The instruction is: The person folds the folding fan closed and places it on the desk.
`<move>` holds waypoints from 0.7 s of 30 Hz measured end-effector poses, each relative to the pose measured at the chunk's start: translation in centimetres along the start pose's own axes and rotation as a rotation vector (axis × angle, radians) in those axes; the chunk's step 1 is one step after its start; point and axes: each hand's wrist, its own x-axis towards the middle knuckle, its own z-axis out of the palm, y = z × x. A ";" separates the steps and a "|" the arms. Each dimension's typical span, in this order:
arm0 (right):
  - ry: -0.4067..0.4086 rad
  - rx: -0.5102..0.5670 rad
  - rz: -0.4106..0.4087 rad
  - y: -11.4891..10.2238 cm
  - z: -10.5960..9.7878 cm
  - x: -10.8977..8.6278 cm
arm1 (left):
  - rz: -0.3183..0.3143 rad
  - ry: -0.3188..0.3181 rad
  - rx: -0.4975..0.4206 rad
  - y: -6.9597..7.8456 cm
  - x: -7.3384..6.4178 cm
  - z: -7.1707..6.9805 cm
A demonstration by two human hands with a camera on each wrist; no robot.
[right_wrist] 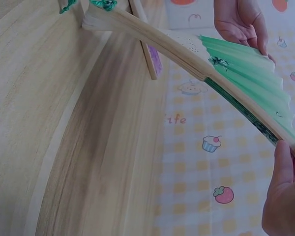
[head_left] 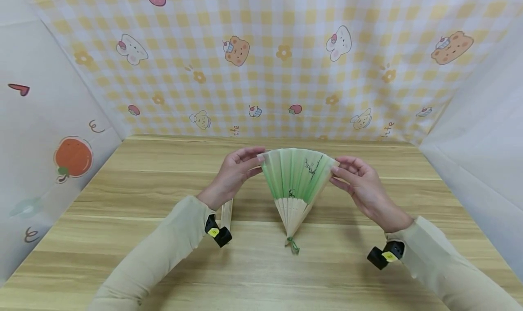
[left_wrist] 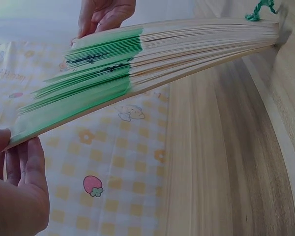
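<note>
A green folding fan (head_left: 292,179) with pale wooden ribs and a dark branch print is spread partway between my hands. Its pivot end, with a green cord tassel (head_left: 293,246), points toward me. My left hand (head_left: 237,170) pinches the upper left corner of the fan between thumb and fingers. At the upper right corner, my right hand (head_left: 363,188) pinches the outer rib the same way. In the right wrist view, several ribs are still stacked along the right side of the fan (right_wrist: 250,105).
A second, folded fan (head_left: 226,213) lies on the wooden table (head_left: 261,279), partly hidden beneath my left wrist; purple shows on it in the right wrist view. A yellow checked cloth (head_left: 265,88) hangs behind the table, with white sheets at both sides.
</note>
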 end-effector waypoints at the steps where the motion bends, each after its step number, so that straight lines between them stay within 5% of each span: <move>1: -0.001 -0.003 -0.002 0.0 0.0 0.0 | -0.001 0.001 -0.003 0.0 0.0 0.1; 21: -0.023 -0.023 -0.003 -0.2 0.7 0.1 | 0.006 -0.015 -0.053 0.2 0.1 1.1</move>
